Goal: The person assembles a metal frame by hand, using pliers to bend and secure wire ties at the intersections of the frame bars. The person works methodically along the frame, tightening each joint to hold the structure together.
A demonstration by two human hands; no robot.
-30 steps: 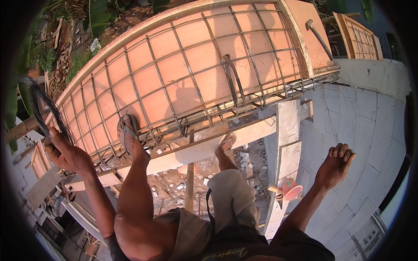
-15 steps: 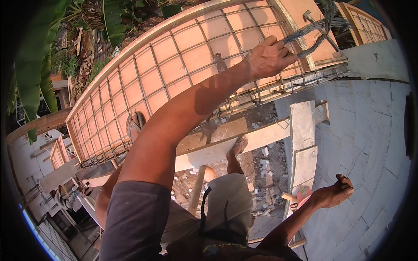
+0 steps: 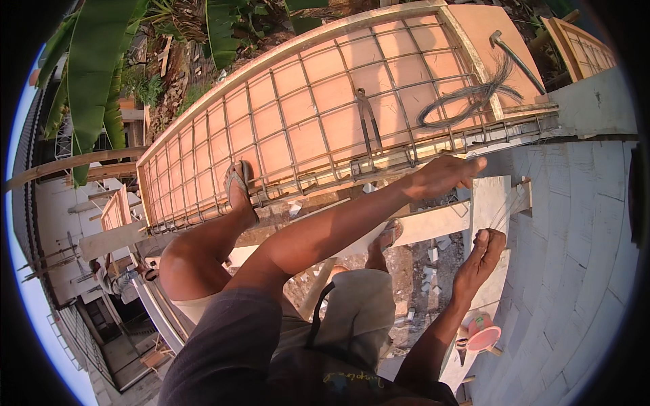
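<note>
My left hand [image 3: 443, 178] reaches over the near edge of the rebar mesh [image 3: 309, 84], one finger stretched out and the others bent, with nothing visible in it. Beside and below it, my right hand [image 3: 482, 260] is closed, thumb up, on thin tie wire [image 3: 502, 218]; the strands are faint against the grey wall. A loose looped bundle of dark wire [image 3: 486, 90] lies across the mesh and the frame's right board. Left of that bundle, pincers [image 3: 366, 118] with long dark handles rest on the mesh.
A hammer [image 3: 518, 64] lies on the board at upper right. My sandalled feet stand on the mesh edge and a narrow plank [image 3: 433, 220], with rubble below. A light red container [image 3: 484, 336] sits near my right forearm. The grey block wall [image 3: 569, 237] is at right.
My left hand has let go of the wire bundle, now lying on the mesh, and come down toward me. My right hand has moved up and left, close to it. The view has shifted.
</note>
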